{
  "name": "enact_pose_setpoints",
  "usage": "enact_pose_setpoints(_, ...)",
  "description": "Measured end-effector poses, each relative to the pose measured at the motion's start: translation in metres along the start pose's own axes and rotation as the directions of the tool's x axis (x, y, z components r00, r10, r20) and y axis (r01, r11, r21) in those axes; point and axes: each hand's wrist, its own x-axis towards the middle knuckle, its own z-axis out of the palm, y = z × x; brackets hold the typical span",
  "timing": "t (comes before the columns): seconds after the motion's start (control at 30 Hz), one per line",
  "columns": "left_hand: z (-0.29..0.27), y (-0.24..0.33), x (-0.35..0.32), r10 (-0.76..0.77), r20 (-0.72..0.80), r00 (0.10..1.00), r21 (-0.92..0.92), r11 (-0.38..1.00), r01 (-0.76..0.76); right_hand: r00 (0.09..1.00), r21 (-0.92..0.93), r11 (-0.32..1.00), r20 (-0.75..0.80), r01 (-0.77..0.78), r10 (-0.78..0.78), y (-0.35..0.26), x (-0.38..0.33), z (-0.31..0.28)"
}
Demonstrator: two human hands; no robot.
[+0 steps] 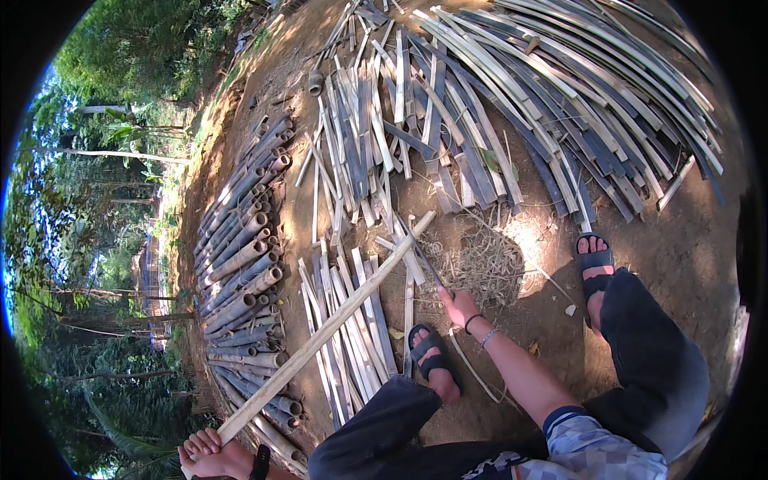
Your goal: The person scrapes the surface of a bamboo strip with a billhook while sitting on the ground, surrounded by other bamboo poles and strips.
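Block-patterned sleeve (pixel 600 448) lay nearest, at five o'clock; left grip (pixel 210 454), at seven, clasped a long, flat, pale-tan strip (pixel 330 326), whose long axis rose past centre toward half past one; right grip (pixel 459 307), at four, held a thin dark tool (pixel 429 268).

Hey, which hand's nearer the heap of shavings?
Right. The right hand is by the heap of shavings; the left hand is farther off, lower left, gripping a long strip.

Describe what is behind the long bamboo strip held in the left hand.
Bamboo poles and split slats show on both sides of the strip; the stretches directly behind it are covered.
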Motion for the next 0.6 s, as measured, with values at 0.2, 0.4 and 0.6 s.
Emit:
enact_pose_setpoints(0.2,0.006,0.003,-0.006,0.025,-0.044,0.999,0.022,0.999,-0.024,0.999,-0.109,0.994,0.046,0.007,-0.002,-0.021,-0.009,0.000)
enact_pose_setpoints(0.4,0.009,-0.001,-0.004,0.002,-0.065,0.998,0.023,1.000,-0.001,0.996,-0.103,0.990,-0.016,-0.092,0.091,-0.007,0.016,-0.009)
enact_pose_setpoints(0.6,0.003,0.000,-0.003,0.031,-0.048,0.998,0.011,0.999,-0.030,0.996,-0.150,0.987,0.081,0.055,-0.043,-0.007,0.000,-0.007)
